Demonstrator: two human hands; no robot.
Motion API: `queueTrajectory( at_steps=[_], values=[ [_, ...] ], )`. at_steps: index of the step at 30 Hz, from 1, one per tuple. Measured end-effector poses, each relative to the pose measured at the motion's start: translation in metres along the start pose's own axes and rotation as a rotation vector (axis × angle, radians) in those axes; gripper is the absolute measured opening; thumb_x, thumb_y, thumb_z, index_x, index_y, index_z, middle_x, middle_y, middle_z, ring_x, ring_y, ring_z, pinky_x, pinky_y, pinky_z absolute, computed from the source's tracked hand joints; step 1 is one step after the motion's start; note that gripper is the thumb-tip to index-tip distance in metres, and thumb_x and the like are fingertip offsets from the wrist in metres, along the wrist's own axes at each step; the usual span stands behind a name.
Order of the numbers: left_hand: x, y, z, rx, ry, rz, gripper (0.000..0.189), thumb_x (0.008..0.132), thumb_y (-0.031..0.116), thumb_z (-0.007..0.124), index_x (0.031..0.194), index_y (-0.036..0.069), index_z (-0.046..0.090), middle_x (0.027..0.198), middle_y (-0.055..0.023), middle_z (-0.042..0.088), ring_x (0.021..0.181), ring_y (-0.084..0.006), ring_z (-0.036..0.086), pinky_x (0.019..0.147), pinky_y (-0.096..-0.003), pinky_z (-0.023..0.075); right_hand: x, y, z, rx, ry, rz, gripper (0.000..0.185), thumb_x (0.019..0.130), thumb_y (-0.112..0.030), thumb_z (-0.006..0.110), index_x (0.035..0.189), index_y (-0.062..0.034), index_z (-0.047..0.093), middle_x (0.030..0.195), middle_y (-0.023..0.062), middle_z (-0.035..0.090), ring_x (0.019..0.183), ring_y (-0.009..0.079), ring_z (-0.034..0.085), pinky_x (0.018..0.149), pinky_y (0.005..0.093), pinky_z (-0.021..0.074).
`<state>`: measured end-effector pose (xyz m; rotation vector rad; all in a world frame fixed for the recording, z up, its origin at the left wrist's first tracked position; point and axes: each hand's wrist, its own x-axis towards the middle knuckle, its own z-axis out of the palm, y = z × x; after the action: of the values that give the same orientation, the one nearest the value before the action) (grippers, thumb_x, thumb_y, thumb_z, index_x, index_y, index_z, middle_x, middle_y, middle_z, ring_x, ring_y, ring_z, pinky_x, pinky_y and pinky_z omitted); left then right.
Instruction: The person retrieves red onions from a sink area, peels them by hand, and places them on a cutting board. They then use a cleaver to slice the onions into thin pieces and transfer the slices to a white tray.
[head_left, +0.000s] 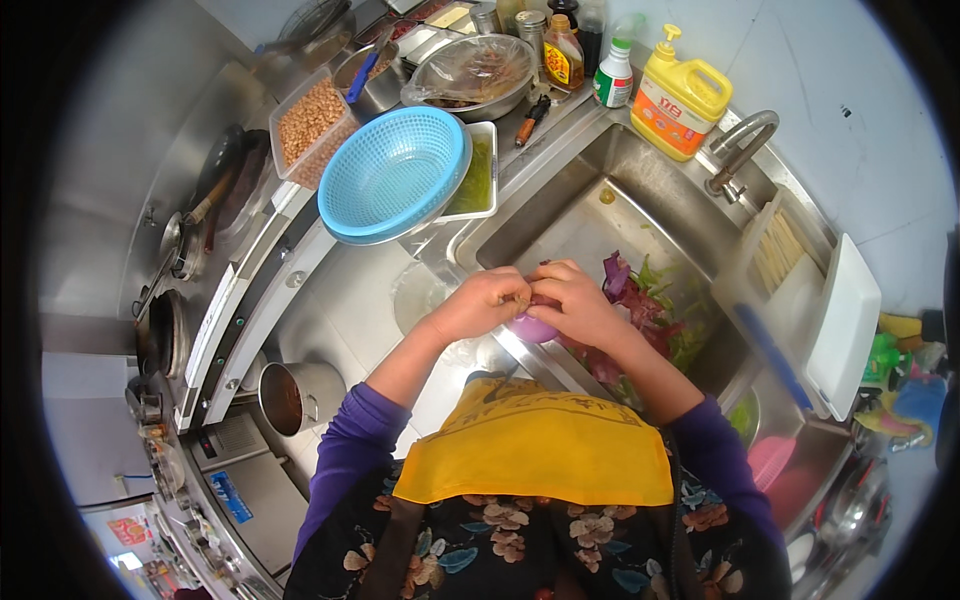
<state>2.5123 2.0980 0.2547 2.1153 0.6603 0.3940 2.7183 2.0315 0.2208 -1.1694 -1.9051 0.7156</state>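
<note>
A peeled-looking red onion (532, 328), smooth and light purple, is held over the front rim of the steel sink (517, 349). My left hand (486, 298) pinches at its top with thumb and forefinger. On the other side, my right hand (576, 301) curls its fingers over the onion, hiding much of it. Dark red onion skins (651, 321) and strips of green scraps (686, 341) lie in the sink basin, just right of my right hand.
Left of the sink stand a blue colander (397, 172), a tub of peanuts (311, 120) and a tray of green vegetables (476, 180). A small orange-handled tool (529, 124), a yellow detergent jug (679, 97) and the faucet (739, 154) line the back. A pot (300, 397) is lower left.
</note>
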Motion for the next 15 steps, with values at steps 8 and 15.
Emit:
queueTrajectory(
  at_steps=[8,15],
  values=[
    [-0.020,-0.002,0.010,-0.191,0.126,-0.172,0.009,0.080,0.004,0.068,0.086,0.005,0.062,0.084,-0.0070,0.062,0.077,-0.0218,0.061,0.070,-0.0322,0.0489,0.007,0.000,0.014,-0.012,-0.005,-0.069,0.009,0.076,-0.012,0.071,0.082,-0.0056,0.069,0.092,0.0072,0.063,0.091,0.0286,0.059,0.079,0.0387,0.0493],
    [-0.023,0.000,0.018,-0.084,0.198,-0.234,0.015,0.079,0.009,0.070,0.089,0.005,0.060,0.082,-0.0084,0.061,0.071,-0.0203,0.058,0.067,-0.0309,0.0481,0.003,-0.011,0.032,-0.209,0.244,-0.098,0.005,0.075,-0.004,0.066,0.074,-0.0036,0.061,0.084,0.0089,0.062,0.082,0.0298,0.060,0.070,0.0389,0.0509]
  ],
)
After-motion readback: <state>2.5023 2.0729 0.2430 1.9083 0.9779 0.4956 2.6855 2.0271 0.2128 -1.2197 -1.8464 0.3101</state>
